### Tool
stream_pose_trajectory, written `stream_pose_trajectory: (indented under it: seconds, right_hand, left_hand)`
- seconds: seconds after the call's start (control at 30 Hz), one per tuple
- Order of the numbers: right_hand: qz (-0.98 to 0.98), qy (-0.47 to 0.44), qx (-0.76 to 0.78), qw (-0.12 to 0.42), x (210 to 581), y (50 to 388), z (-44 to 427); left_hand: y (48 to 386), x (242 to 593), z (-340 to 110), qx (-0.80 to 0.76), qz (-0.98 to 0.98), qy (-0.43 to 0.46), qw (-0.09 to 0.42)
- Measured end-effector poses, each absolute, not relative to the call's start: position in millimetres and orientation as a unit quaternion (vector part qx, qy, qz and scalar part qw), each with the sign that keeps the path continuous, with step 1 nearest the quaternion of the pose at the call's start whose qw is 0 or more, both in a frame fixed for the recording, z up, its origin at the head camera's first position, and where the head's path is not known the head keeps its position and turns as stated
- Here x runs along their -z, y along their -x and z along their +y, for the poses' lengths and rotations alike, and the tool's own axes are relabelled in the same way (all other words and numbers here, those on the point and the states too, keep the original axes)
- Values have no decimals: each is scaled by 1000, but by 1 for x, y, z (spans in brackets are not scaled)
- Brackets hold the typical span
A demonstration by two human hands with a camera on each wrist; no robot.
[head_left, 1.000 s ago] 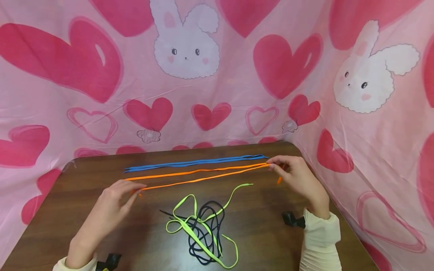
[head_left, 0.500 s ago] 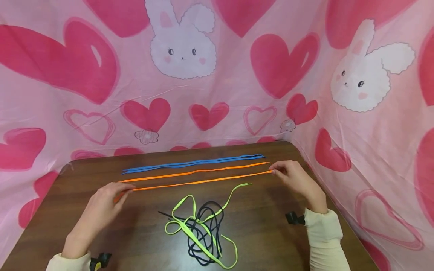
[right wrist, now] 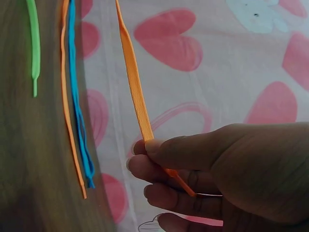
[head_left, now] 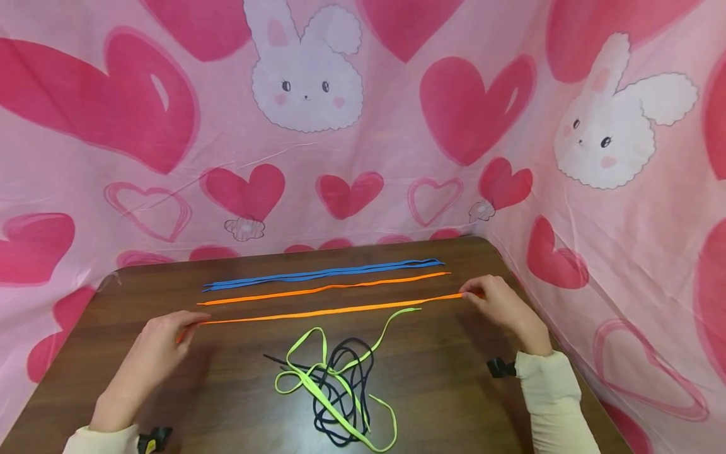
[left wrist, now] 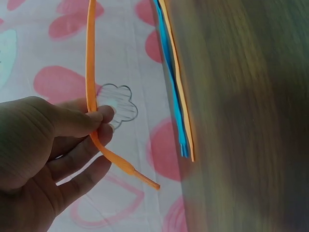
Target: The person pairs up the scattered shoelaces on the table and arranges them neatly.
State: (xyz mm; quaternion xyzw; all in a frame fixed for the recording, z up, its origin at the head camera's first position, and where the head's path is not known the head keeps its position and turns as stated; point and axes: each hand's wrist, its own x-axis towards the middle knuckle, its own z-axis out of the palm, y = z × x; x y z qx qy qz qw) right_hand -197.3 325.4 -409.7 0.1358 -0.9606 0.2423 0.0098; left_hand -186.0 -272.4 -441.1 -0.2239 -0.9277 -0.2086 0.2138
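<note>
An orange shoelace (head_left: 334, 311) is stretched straight between both hands. My left hand (head_left: 161, 343) pinches it near one end; in the left wrist view its tipped end (left wrist: 145, 180) hangs past the thumb and fingers. Near the other end, my right hand (head_left: 505, 309) pinches the lace between thumb and fingers, and a short tail (right wrist: 186, 185) sticks out below the thumb. Behind it a second orange shoelace (head_left: 323, 287) lies straight on the table, alongside the blue shoelaces (head_left: 323, 273), which lie close together.
On the wooden table (head_left: 255, 403), a tangled heap of a lime-green shoelace (head_left: 317, 391) and a black shoelace (head_left: 370, 362) lies in front of the stretched lace. A pink cloth (head_left: 391, 145) with hearts and rabbits hangs behind and to the right of the table.
The hands have moved apart and toward the front, drawing the held orange shoelace taut. The other orange shoelace has left the right hand, then the left, and stays on the table.
</note>
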Motion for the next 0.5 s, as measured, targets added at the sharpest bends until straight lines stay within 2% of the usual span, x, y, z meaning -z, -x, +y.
stream_pose_trajectory:
  seconds: [0.23, 0.5]
  right_hand:
    - [-969, -114, -219, 10, 420, 204, 333]
    - [-975, -82, -204, 30, 431, 213, 342]
  left_hand:
    - [192, 445, -280, 206, -927, 223, 221]
    - [197, 448, -286, 208, -942, 201, 173]
